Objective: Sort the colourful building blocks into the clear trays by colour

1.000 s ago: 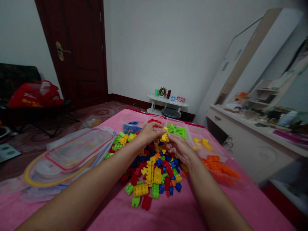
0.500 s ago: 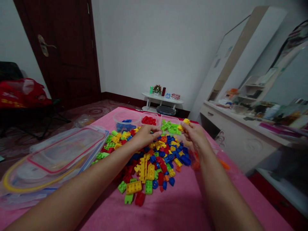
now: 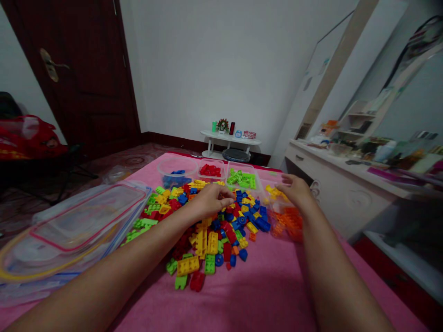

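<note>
A heap of coloured plastic building blocks lies on a pink cloth. My left hand rests on top of the heap with its fingers curled and pinched; what they hold is hidden. My right hand hovers to the right over a clear container of yellow blocks, fingers loosely spread, nothing in them. In front of that container sits another with orange blocks. At the far side of the heap stand clear tubs of blue blocks, red blocks and green blocks.
Stacked clear lids with coloured rims lie at the left on the cloth. A white dresser runs along the right. A dark door, a small white side table and a red bag stand further off.
My right hand carried a yellow block from the middle rightwards to the yellow container and now is empty. My left hand has dropped onto the heap. The view has turned to the right.
</note>
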A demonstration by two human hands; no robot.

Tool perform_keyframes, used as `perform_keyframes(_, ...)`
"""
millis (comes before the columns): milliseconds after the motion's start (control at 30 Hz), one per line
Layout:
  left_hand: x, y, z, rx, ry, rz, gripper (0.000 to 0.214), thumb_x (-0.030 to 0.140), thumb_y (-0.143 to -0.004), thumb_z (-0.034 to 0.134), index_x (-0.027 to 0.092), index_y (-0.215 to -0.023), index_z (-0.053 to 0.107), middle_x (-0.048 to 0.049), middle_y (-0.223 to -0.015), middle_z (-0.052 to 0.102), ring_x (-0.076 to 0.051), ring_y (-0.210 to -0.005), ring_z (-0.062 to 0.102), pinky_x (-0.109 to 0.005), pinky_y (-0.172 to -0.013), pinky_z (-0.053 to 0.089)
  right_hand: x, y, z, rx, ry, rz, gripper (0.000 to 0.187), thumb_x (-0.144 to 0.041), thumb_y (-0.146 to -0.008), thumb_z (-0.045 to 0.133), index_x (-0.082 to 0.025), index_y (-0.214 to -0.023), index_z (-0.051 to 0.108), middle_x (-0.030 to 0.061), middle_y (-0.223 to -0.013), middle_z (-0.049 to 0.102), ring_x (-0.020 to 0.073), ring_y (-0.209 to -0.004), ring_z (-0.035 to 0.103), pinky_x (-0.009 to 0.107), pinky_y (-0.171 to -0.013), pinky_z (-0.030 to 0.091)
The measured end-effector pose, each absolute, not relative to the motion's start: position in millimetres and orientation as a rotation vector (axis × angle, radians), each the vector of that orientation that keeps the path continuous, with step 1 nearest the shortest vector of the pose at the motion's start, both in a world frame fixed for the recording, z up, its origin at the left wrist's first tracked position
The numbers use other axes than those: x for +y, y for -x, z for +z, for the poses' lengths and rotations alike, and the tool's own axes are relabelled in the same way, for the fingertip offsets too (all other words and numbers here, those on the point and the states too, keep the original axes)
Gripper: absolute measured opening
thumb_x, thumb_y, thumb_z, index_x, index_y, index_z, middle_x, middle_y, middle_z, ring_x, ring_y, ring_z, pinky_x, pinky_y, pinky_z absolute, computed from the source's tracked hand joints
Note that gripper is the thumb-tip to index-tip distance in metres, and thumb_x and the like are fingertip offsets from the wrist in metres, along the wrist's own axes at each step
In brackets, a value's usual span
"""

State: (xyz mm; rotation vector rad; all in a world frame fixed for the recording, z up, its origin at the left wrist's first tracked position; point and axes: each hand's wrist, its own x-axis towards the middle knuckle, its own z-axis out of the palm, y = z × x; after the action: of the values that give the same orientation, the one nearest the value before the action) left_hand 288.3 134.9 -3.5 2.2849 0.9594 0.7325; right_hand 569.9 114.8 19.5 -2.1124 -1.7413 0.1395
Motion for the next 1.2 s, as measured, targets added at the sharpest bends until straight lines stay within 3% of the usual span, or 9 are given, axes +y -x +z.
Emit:
perform_keyframes(100,136,-288,-7,0.957,-2.292,0.734,0.027,0.029,-0.076,0.057,0.013,-0.093,0.072,-0.0058,-0.083,0.072,-0.016,-0.073,0.063,-0.024,-0.065,0.044,109,-541,25,-1.867,2.053,0.365,0.031,-0.017,-0.077,0.054,-0.014,-0.107,0.059,0.0119,-0.097,0.067,0.0176,-0.079,0.065,0.024,-0.064,0.047)
perform_keyframes(167,135,-287,-6,0.960,-2.287,0.731,0.027,0.028,-0.076,0.057,0.012,-0.092,0.072,-0.0063,-0.083,0.072,-0.016,-0.072,0.063,-0.023,-0.064,0.044,104,-517,27,-1.998,2.119,0.394,0.024,-0.014,-0.064,0.066,-0.018,-0.089,0.066,0.0064,-0.084,0.069,0.0179,-0.072,0.065,0.024,-0.061,0.047)
perform_keyframes(300,132,-285,-1,0.956,-2.296,0.738,0.026,0.026,-0.076,0.056,0.012,-0.092,0.072,-0.0062,-0.081,0.071,-0.015,-0.071,0.062,-0.022,-0.062,0.043,93,-472,26,-2.250,2.484,0.018,0.037,-0.014,-0.052,0.074,-0.020,-0.088,0.069,0.0095,-0.091,0.069,0.0265,-0.086,0.065,0.031,-0.069,0.048)
perform_keyframes(400,132,-284,2,0.952,-2.313,0.741,0.026,0.027,-0.077,0.055,0.012,-0.092,0.072,-0.0050,-0.078,0.071,-0.015,-0.068,0.061,-0.022,-0.061,0.042,91,-454,21,-2.301,2.541,-0.109,0.039,-0.012,-0.056,0.070,-0.017,-0.094,0.068,0.0150,-0.099,0.068,0.0287,-0.094,0.063,0.032,-0.072,0.047)
perform_keyframes(500,133,-283,3,0.937,-2.323,0.726,0.026,0.026,-0.077,0.055,0.012,-0.092,0.072,-0.0049,-0.081,0.071,-0.015,-0.071,0.062,-0.022,-0.063,0.043,91,-452,19,-2.326,2.509,-0.093,0.036,-0.007,-0.059,0.064,-0.017,-0.093,0.068,0.0135,-0.097,0.068,0.0253,-0.090,0.064,0.028,-0.067,0.046)
perform_keyframes(667,134,-283,1,0.913,-2.308,0.735,0.026,0.025,-0.077,0.055,0.013,-0.093,0.072,-0.0049,-0.085,0.072,-0.015,-0.074,0.063,-0.022,-0.066,0.044,91,-462,24,-2.449,2.339,0.176,0.028,-0.012,-0.054,0.067,-0.020,-0.082,0.065,0.0034,-0.081,0.067,0.0183,-0.072,0.063,0.022,-0.051,0.038)
perform_keyframes(867,133,-283,1,0.918,-2.302,0.702,0.027,0.025,-0.076,0.055,0.012,-0.093,0.072,-0.0049,-0.084,0.072,-0.015,-0.074,0.063,-0.021,-0.064,0.044,89,-464,21,-2.383,2.102,0.642,0.030,-0.027,-0.054,0.075,-0.018,-0.076,0.057,-0.0002,-0.069,0.064,0.0137,-0.059,0.058,0.021,-0.046,0.036)
perform_keyframes(1200,136,-284,-2,0.899,-2.214,0.742,0.028,0.028,-0.075,0.059,0.011,-0.093,0.071,-0.0076,-0.086,0.071,-0.018,-0.077,0.063,-0.025,-0.070,0.047,90,-466,16,-2.136,2.007,0.986,0.022,-0.008,-0.060,0.063,-0.018,-0.077,0.052,-0.0032,-0.055,0.060,0.0137,-0.049,0.059,0.020,-0.045,0.043)
